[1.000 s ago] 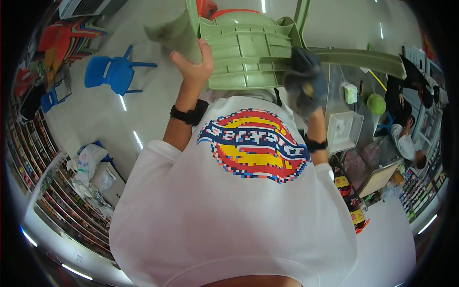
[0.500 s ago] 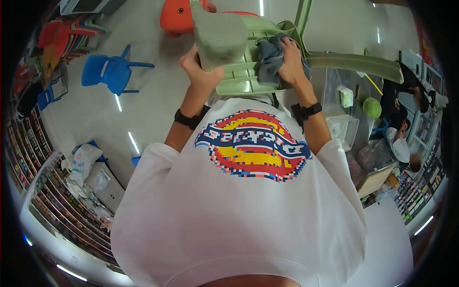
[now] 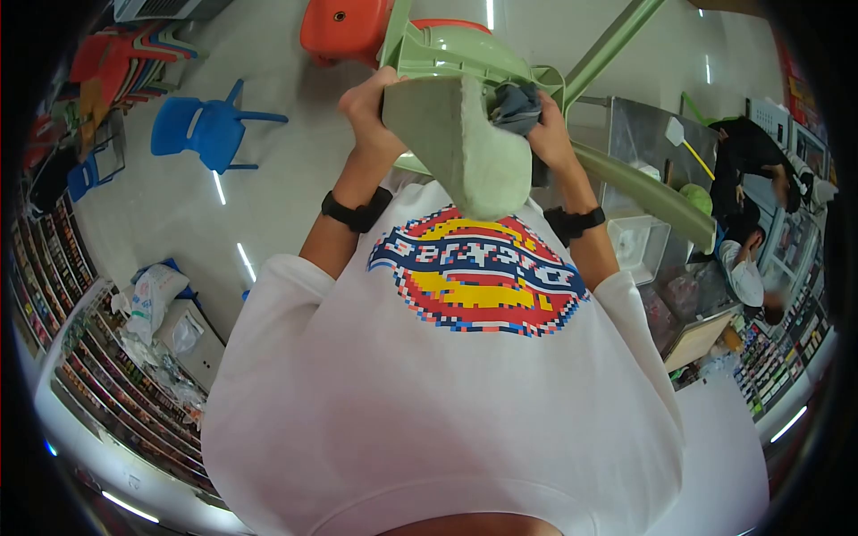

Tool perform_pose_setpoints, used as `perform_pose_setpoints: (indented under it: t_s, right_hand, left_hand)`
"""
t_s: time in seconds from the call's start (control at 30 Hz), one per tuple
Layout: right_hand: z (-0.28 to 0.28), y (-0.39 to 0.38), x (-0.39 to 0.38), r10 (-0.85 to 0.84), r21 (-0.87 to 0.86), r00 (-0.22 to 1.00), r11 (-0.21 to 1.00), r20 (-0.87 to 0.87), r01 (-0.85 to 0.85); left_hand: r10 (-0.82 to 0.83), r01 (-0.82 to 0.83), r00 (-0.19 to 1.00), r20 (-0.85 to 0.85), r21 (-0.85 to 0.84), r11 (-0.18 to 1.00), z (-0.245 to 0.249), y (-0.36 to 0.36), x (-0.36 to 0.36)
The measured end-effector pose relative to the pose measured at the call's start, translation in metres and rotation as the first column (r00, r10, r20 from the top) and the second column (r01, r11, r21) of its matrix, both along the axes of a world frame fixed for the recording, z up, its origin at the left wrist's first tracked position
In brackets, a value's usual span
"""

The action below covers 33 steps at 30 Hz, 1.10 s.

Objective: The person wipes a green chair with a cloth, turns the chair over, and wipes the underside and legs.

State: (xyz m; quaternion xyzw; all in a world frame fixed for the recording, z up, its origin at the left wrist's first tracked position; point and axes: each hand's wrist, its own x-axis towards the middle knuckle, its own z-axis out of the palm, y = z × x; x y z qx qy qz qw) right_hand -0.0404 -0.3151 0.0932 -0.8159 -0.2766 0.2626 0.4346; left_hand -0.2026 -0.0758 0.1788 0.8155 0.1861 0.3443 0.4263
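Note:
A light green plastic chair [image 3: 460, 49] is tilted in front of my chest, its underside ribs and legs showing. One leg with a pale, worn end points toward me. My left hand [image 3: 368, 112] is closed on the chair at the left, beside that leg. My right hand [image 3: 551, 134], on the far side of the leg, is closed on a dark grey cloth [image 3: 516, 109] that lies against the chair. Part of the cloth and some fingers are hidden behind the leg.
A blue chair [image 3: 214, 134] and a red stool [image 3: 344, 29] stand on the floor. Stacked chairs [image 3: 121, 67] are at the upper left. Toward the right are a metal table [image 3: 643, 134] with a clear bin [image 3: 636, 246], and a seated person [image 3: 742, 272].
The green chair has turned, bringing the worn leg end down and right, closer to my chest. My right hand and the cloth are now partly behind it.

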Motion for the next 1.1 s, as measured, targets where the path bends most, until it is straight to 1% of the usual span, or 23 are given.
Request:
perform_pose_setpoints:
  t_s: [0.03,0.07,0.1,0.17,0.2,0.23,0.3,0.33,0.37,0.43,0.47,0.5,0.57,0.6,0.67,0.73,0.8,0.87,0.9,0.93,1.0,1.03,1.1]
  right_hand:
    - [-0.004,-0.003,-0.003,-0.102,0.077,0.954,0.989,-0.283,0.129]
    - [-0.006,-0.007,-0.003,-0.135,0.090,0.913,0.979,-0.386,0.182]
    - [0.001,-0.004,-0.003,-0.142,0.089,0.912,0.978,-0.386,0.190]
    - [0.015,0.005,-0.004,-0.325,-0.014,0.728,0.917,-0.604,0.398]
    - [0.040,0.016,-0.008,-0.363,-0.051,0.690,0.902,-0.626,0.428]
    - [0.038,0.019,-0.009,-0.364,-0.047,0.688,0.900,-0.627,0.433]
    - [0.025,0.021,-0.008,-0.359,0.006,0.784,0.908,-0.506,0.419]
    - [0.006,0.020,-0.005,-0.356,-0.018,0.837,0.923,-0.416,0.383]
    - [-0.013,0.017,0.002,-0.362,-0.019,0.835,0.921,-0.415,0.390]
    - [-0.027,0.016,0.010,-0.288,-0.192,0.942,0.948,-0.173,0.255]
    - [-0.032,0.014,0.013,-0.254,-0.252,0.965,0.940,-0.067,0.230]
    - [-0.016,0.020,0.013,-0.253,-0.246,0.965,0.942,-0.067,0.230]
    - [0.020,0.030,0.006,-0.133,-0.451,0.985,0.876,0.112,0.170]
    - [0.014,0.029,0.006,-0.130,-0.448,0.985,0.878,0.115,0.169]
    - [-0.003,0.020,0.004,-0.071,-0.394,0.958,0.901,0.278,0.181]
    - [-0.003,0.015,0.010,-0.025,-0.406,0.963,0.904,0.268,0.136]
    - [0.002,0.016,0.014,0.023,-0.414,0.967,0.906,0.255,0.088]
    - [0.014,0.014,0.010,0.150,-0.410,0.920,0.912,0.363,0.013]
    - [0.018,0.014,0.009,0.157,-0.409,0.919,0.913,0.363,0.006]
    - [0.021,0.013,0.011,0.243,-0.459,0.877,0.888,0.414,-0.030]
    - [0.031,0.011,0.014,0.392,-0.550,0.782,0.832,0.485,-0.076]
    - [0.033,0.008,0.016,0.394,-0.552,0.781,0.830,0.484,-0.077]
    - [0.039,0.001,0.022,0.495,-0.654,0.750,0.748,0.440,-0.110]
  left_hand:
    - [-0.005,0.005,1.000,-0.004,0.001,1.000,-0.002,0.000,0.000]
    - [-0.024,0.025,0.999,0.035,-0.025,0.999,-0.002,-0.001,0.001]
    - [-0.043,0.047,0.996,0.075,-0.051,0.998,-0.004,-0.002,0.002]
    - [-0.086,0.089,0.995,0.057,-0.049,0.995,-0.012,-0.005,0.000]
    - [-0.122,0.124,0.992,0.039,-0.045,0.991,-0.014,-0.006,-0.002]
    - [-0.128,0.129,0.991,0.039,-0.041,0.991,-0.014,-0.006,-0.001]
    - [-0.100,0.101,0.992,0.071,-0.009,0.995,-0.013,-0.008,0.000]
    - [-0.109,0.110,0.991,0.071,-0.010,0.994,-0.014,-0.009,0.001]
    - [-0.077,0.082,0.992,0.097,-0.050,0.995,-0.015,-0.010,0.002]
    - [-0.044,0.055,0.992,0.119,-0.091,0.994,-0.019,-0.014,0.001]
    - [0.000,0.012,0.992,0.129,-0.090,0.996,-0.023,-0.014,0.001]
    - [0.045,-0.033,0.989,0.139,-0.087,0.996,-0.024,-0.014,0.001]
    - [0.062,-0.052,0.988,0.141,-0.074,0.996,-0.015,-0.018,0.002]
    - [0.079,-0.070,0.986,0.144,-0.067,0.995,-0.010,-0.019,0.004]
    - [0.099,-0.090,0.984,0.146,-0.065,0.994,-0.006,-0.020,0.005]
    - [0.121,-0.113,0.982,0.146,-0.066,0.991,-0.007,-0.020,0.005]
    - [0.080,-0.063,0.983,0.165,-0.105,0.992,-0.012,-0.016,0.002]
    - [0.058,-0.043,0.988,0.141,-0.111,0.993,-0.017,-0.015,-0.003]
    - [0.029,-0.016,0.993,0.114,-0.116,0.993,-0.019,-0.014,-0.006]
    - [0.035,-0.023,0.993,0.115,-0.112,0.993,-0.020,-0.014,-0.008]
    - [0.027,-0.023,0.999,0.033,-0.101,0.995,-0.021,-0.016,-0.011]
    - [0.028,-0.024,0.999,0.033,-0.104,0.994,-0.021,-0.016,-0.009]
    - [0.107,-0.086,0.986,0.129,-0.159,0.984,-0.019,-0.015,-0.004]
